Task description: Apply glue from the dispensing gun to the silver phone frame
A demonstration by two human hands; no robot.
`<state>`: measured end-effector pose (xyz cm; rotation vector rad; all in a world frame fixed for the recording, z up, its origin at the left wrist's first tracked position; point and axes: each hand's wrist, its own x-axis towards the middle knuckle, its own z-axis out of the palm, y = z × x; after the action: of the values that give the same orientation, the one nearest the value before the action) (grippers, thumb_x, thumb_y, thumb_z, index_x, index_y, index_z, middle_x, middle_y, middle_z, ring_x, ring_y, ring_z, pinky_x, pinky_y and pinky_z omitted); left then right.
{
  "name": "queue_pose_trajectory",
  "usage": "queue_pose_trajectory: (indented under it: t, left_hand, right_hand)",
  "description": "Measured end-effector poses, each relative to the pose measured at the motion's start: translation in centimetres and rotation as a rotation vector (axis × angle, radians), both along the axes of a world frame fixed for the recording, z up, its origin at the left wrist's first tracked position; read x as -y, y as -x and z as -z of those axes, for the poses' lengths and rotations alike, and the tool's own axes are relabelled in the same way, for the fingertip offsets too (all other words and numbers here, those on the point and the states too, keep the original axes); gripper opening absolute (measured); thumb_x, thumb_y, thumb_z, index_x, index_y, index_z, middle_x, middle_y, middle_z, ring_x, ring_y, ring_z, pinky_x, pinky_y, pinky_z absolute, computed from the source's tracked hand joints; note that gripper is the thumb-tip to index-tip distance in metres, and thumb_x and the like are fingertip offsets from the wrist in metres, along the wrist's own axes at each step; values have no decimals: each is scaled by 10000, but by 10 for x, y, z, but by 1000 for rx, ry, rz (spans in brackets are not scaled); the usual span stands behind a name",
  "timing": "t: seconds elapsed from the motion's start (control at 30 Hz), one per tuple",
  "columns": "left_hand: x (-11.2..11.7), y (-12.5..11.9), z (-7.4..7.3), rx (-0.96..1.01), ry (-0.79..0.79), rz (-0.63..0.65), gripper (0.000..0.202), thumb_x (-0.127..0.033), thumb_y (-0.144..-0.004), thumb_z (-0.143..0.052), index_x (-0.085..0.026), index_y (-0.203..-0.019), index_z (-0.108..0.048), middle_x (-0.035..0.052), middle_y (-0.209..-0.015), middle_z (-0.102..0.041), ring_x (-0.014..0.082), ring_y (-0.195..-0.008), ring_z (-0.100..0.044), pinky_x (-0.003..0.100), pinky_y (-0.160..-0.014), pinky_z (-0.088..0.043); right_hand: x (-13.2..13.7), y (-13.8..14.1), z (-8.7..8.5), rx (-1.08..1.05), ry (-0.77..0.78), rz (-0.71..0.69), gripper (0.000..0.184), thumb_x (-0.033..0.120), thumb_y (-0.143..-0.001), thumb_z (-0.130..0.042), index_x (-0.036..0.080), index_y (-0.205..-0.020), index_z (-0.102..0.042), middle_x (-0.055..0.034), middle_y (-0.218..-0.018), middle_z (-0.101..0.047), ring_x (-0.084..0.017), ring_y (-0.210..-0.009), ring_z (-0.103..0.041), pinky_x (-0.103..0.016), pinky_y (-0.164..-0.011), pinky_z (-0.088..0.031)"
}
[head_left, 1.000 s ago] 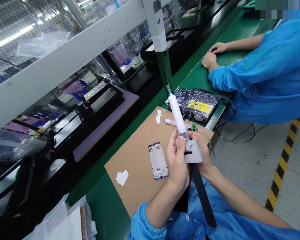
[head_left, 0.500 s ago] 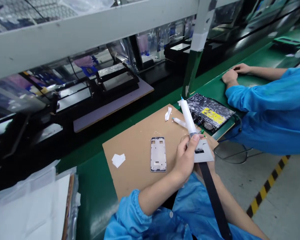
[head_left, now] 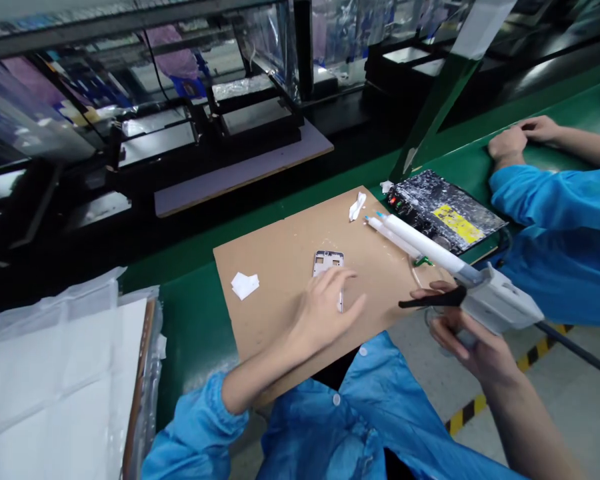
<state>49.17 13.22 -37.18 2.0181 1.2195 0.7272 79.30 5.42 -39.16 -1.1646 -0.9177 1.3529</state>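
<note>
A manual glue gun [head_left: 503, 300] with a long white syringe [head_left: 425, 241] points up and left over the board's right side. My right hand [head_left: 473, 340] grips it from below, fingers around its black handle [head_left: 433, 300]. Fingers apart and holding nothing, my left hand [head_left: 325, 310] is over a silver phone frame [head_left: 329, 259] and hides most of it; whether they touch I cannot tell. The frame lies on a brown board [head_left: 280, 247]. Beside the gun's syringe lies a smaller syringe [head_left: 390, 235] with a blue tip.
Crumpled tissue [head_left: 357, 207] and white paper [head_left: 245, 285] lie on the board. A stained black box [head_left: 445, 207] with a yellow label stands right of it. A co-worker's hands [head_left: 523, 137] rest on the green bench. Plastic-wrapped sheets [head_left: 65, 373] occupy the left.
The gun has swung from upright to slanting and moved right, now in my right hand alone. My left hand has let go and moved left over the phone frame. The view has shifted.
</note>
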Motion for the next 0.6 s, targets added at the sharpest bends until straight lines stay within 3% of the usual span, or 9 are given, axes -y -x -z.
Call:
queue_pose_trajectory:
  t: [0.13,0.27,0.37,0.43,0.5,0.6]
  left_hand:
    - [-4,33,14,-458,15,-180,981,-707,-946,-912,-200,-1705,-554,235,-1637,-667,468,-1473,-657,636,-1240,-523]
    - [-5,23,23,-592,38,-206,1256,-818,-851,-958,-147,-1788,-460,273,-1582,-675,484,-1436,-643,592,-1194,-513]
    - [-10,7,25,-618,16,-161,1234,-796,-899,-912,-145,-1826,-421,262,-1556,-693,471,-1390,-653,581,-1174,-511]
    - [-15,3,24,-641,-7,-121,1121,-679,-979,-844,-122,-1843,-394,269,-1544,-703,467,-1350,-665,586,-1152,-518]
    - [-22,8,24,-639,-23,-56,1026,-542,-1012,-778,-104,-1848,-378,273,-1568,-701,463,-1361,-666,583,-1163,-519]
    - [-36,28,24,-561,-54,63,931,-415,-1010,-710,-137,-1839,-391,244,-1708,-647,436,-1504,-624,574,-1291,-462]
  right_hand:
    - [21,-15,4,-16,158,-91,541,710,-1001,-807,309,-1363,-790,-189,-1499,-837,-60,-405,-305,-353,-472,-304]
    - [34,-15,14,49,200,-99,473,690,-1037,-772,298,-1302,-792,-176,-1448,-843,-66,-417,-328,-361,-483,-365]
    - [38,-11,18,99,148,-135,447,669,-1022,-809,305,-1281,-792,-149,-1360,-857,-83,-426,-393,-372,-477,-440]
    - [40,-9,17,165,110,-102,411,637,-1024,-831,314,-1276,-803,-125,-1265,-862,-135,-476,-509,-390,-485,-512]
    - [41,-9,14,311,77,-56,360,622,-1004,-877,324,-1201,-831,-110,-1110,-853,-231,-606,-670,-428,-559,-637]
    - [41,-8,6,555,1,-12,307,627,-918,-971,365,-1025,-851,-102,-934,-810,-352,-799,-791,-504,-757,-773]
